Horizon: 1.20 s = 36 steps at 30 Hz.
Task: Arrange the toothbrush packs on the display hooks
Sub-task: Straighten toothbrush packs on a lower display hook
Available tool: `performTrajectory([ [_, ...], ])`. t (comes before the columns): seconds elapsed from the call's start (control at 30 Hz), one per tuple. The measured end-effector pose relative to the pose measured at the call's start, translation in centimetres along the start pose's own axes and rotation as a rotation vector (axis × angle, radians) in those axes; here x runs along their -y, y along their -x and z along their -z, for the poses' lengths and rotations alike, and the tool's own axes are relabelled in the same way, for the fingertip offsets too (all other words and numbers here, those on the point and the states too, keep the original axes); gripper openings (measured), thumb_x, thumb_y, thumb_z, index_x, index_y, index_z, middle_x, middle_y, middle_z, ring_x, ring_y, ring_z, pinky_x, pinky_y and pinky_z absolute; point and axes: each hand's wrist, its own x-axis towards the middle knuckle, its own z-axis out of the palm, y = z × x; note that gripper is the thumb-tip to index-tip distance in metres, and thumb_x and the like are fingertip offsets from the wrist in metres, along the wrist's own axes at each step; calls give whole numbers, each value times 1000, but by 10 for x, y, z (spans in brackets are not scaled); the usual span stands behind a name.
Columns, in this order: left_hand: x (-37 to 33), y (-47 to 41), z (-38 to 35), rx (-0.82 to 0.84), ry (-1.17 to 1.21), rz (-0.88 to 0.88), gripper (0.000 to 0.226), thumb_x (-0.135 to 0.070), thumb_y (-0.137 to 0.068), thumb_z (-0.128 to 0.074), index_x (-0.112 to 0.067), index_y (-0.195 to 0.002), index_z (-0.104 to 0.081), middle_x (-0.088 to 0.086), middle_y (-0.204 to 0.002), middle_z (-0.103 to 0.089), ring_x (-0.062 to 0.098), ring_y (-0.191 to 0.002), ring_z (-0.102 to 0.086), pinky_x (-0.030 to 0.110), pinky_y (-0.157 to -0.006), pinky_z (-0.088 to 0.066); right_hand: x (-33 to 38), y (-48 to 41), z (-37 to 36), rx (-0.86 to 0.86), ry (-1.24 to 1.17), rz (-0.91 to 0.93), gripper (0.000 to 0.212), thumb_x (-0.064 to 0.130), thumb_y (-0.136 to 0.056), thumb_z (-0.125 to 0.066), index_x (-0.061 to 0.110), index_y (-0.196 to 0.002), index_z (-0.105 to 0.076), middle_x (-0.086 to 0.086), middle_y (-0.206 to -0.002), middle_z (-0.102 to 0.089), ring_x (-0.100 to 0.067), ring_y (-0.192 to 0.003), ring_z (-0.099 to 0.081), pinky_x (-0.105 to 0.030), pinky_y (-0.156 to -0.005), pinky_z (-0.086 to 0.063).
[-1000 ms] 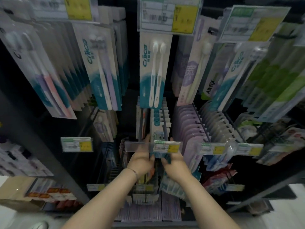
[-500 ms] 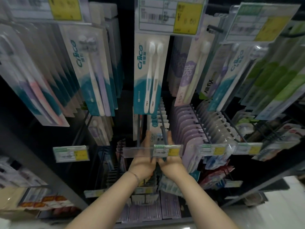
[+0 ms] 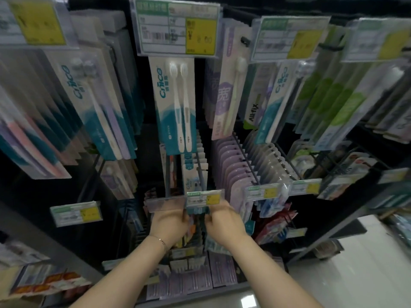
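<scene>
A row of white-and-teal toothbrush packs (image 3: 195, 174) hangs on a grey display hook (image 3: 201, 174) at the middle of the rack. A green-and-yellow price tag (image 3: 203, 198) sits at the hook's front end. Just below the tag, my left hand (image 3: 170, 221) and my right hand (image 3: 224, 221) grip the lower part of the front teal pack (image 3: 198, 211) from either side. The tag hides most of that pack and my fingertips. A clear empty tag holder (image 3: 165, 203) lies above my left hand.
A Cnice twin-brush pack (image 3: 175, 105) hangs on the upper hook under a big price label (image 3: 178, 30). Lilac packs (image 3: 231, 170) and clear packs (image 3: 266, 161) fill the hooks to the right. More packs hang on the left and below my hands. White floor (image 3: 355, 274) shows lower right.
Both hands have slid back down from the hook's front end to below the price tag, drawing a little apart while they stay on the front pack. The camera has moved closer to the rack.
</scene>
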Motion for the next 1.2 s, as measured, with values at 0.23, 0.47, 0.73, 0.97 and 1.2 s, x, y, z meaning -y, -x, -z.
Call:
performTrajectory([
  [0.23,-30,12,-5,-10,11,-52,26,-27,-94,-40,-26,-116,-54,-1,-119,-62,21,-113,-54,32,-92,-41,-30,25,15,-97,117,51,35,21,-93,-46,12,-126,-53,-8,-120,-55,-29,-111,-52,-38,-83,-45],
  [0.47,-89,22,-20,-30,40,-49,19,-28,-92,-45,-21,-105,-56,-2,-101,-62,21,-92,-61,34,-78,-47,-102,57,40,-193,138,73,25,17,-81,-60,10,-105,-64,-9,-92,-62,-31,-84,-60,-34,-58,-46],
  [0.73,-191,23,-41,-112,7,-108,18,-30,-92,-46,-21,-103,-58,-3,-99,-63,22,-97,-60,32,-71,-38,-179,81,79,-193,183,96,29,19,-85,-58,12,-112,-62,-7,-97,-62,-31,-90,-58,-40,-68,-49],
  [0.97,-254,9,-48,-123,29,-159,14,-29,-93,-44,-19,-96,-53,0,-91,-58,23,-88,-58,33,-66,-39,-224,87,98,-190,178,83,27,22,-89,-53,15,-114,-58,-5,-104,-59,-28,-98,-55,-38,-76,-45],
  [1.2,-290,-9,-53,-54,-5,-235,20,-26,-93,-42,-18,-108,-53,1,-104,-59,25,-98,-57,35,-76,-41,-246,81,105,-173,149,7,29,25,-92,-48,18,-119,-56,-2,-113,-57,-24,-106,-52,-36,-81,-43],
])
